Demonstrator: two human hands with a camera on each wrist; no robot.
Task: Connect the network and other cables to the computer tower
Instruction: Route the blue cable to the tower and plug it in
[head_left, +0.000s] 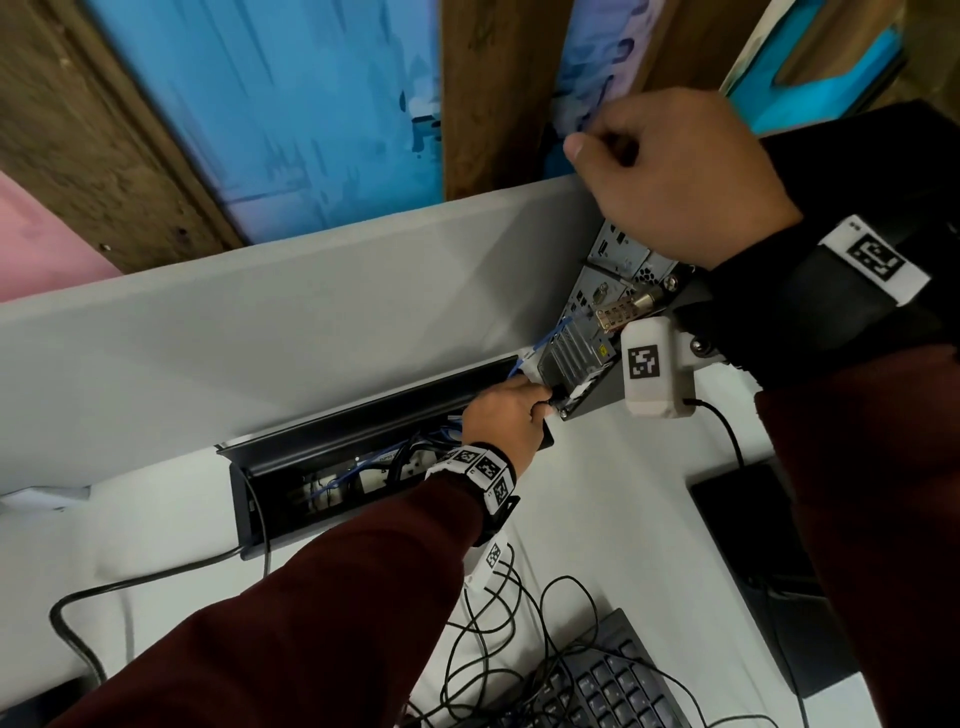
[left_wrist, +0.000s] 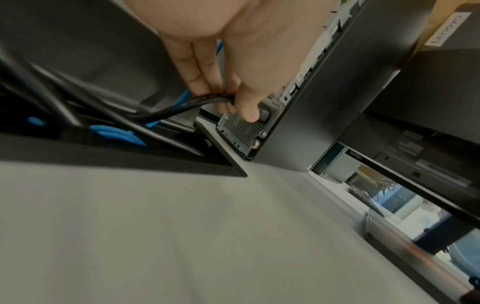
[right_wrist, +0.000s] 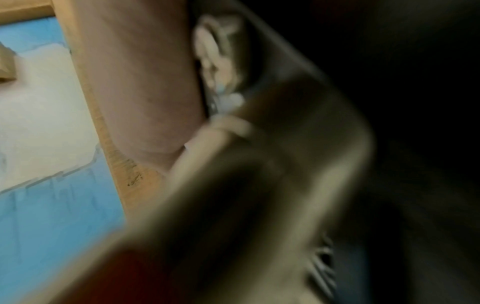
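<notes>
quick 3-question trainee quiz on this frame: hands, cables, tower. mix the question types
1. True or false: the left hand holds a black cable at the rear of the tower.
2. The blue cable runs up from: A) the keyboard, B) the desk cable tray, C) the monitor.
3. Fill in: the right hand is up at the ___ of the tower.

Key: 1 true; 2 B; 3 top

The left hand (left_wrist: 233, 51) pinches a black power cable (left_wrist: 166, 112) at its plug, the thumb pressing it against the socket low on the back of the computer tower (left_wrist: 324, 123). The tower stands on the grey desk (left_wrist: 182, 236), just beside an open cable tray (left_wrist: 130, 164) holding blue network cables (left_wrist: 116, 135) and more black leads.
</notes>
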